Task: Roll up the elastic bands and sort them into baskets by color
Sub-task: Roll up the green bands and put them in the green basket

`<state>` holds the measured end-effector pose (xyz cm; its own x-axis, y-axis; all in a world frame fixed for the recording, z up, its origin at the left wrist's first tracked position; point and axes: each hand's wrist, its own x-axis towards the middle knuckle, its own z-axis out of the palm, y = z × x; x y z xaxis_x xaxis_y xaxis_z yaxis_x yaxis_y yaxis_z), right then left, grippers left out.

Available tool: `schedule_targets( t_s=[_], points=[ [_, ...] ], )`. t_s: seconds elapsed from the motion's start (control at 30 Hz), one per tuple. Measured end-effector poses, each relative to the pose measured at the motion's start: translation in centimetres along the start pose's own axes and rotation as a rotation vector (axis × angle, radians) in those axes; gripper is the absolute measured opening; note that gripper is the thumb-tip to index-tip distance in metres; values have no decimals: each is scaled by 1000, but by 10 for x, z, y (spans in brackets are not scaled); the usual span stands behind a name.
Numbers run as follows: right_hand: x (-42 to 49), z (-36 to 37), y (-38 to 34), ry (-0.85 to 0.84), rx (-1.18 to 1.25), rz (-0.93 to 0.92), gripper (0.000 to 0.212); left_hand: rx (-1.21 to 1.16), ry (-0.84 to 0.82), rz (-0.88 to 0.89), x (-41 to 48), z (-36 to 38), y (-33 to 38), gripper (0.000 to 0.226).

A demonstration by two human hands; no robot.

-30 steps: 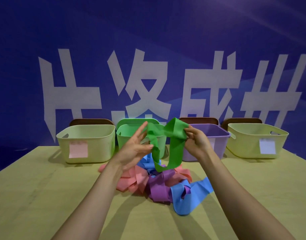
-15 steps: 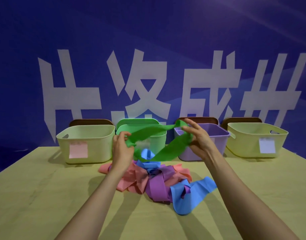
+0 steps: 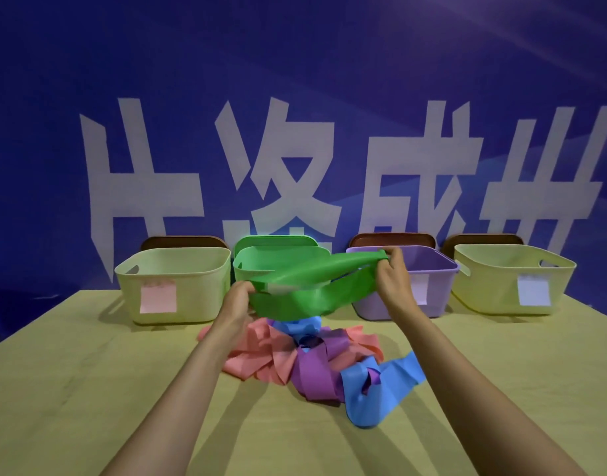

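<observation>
A green elastic band [image 3: 312,286] is stretched in the air between both hands, above the pile. My left hand [image 3: 238,300] grips its left end, low and near the green basket [image 3: 254,266]. My right hand [image 3: 393,278] pinches its right end, higher, in front of the purple basket [image 3: 436,266]. Below lies a tangled pile of pink bands [image 3: 260,355], purple bands [image 3: 315,372] and blue bands [image 3: 381,389] on the table.
Four baskets stand in a row at the table's far edge: a yellow one with a pink label [image 3: 171,286], the green, the purple, and a yellow one with a pale label [image 3: 511,280]. Brown lids lean behind them. The wooden table [image 3: 89,389] stretches toward me.
My hands have moved apart, pulling the folded green band out into a long stretched strip. The left hand dropped lower and the right hand shifted right.
</observation>
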<state>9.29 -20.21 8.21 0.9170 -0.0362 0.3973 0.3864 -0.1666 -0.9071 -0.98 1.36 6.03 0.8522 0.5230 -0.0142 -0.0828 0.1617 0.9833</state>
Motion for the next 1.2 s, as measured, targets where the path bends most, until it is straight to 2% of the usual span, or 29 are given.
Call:
schedule_targets(
  t_s=[0.1,0.13,0.2,0.23,0.27,0.33,0.37,0.43,0.5,0.57,0.67,0.73,0.83,0.9,1.0,1.07,1.13,1.2],
  points=[
    [6,4,2,-32,137,249,23,-169,-211,-122,-8,-3,6,9],
    [8,3,4,-32,116,292,27,-266,-284,-143,-7,-7,5,18],
    [9,-1,9,-52,28,321,32,-480,-401,-170,0,-17,4,66],
    [7,-3,10,-76,-2,331,33,-543,-426,-156,1,-21,6,77],
    [6,-4,14,-96,-23,347,35,-558,-436,-123,2,-22,7,75],
    [4,-7,18,-99,10,379,36,-478,-382,-53,0,-18,9,44],
    [2,-8,17,-109,59,396,36,-379,-333,-5,-1,-15,9,35],
    [-2,-8,16,-154,134,424,34,-191,-272,97,-1,-11,8,36],
    [-3,-6,18,-199,118,399,35,-124,-251,144,-2,-7,7,34],
    [-6,-4,17,-225,159,367,34,-152,-232,161,-3,-2,7,34],
    [-8,-3,13,-286,258,414,26,-197,-211,189,-8,6,9,37],
    [-8,-5,11,-295,192,408,29,-205,-209,167,-10,7,11,38],
    [-7,-7,11,-308,133,392,32,-102,-173,67,-12,6,13,23],
    [-8,-10,10,-380,163,398,27,91,-70,140,-10,3,9,10],
    [-5,-13,9,-332,300,410,20,642,158,402,-3,-5,-3,29],
    [-2,-13,8,-232,356,384,12,863,244,475,2,-11,-13,43],
    [-2,-14,8,-170,371,352,11,840,288,451,8,-14,-20,47],
    [-2,-15,8,-157,354,330,12,695,287,316,12,-14,-21,42]
  ],
)
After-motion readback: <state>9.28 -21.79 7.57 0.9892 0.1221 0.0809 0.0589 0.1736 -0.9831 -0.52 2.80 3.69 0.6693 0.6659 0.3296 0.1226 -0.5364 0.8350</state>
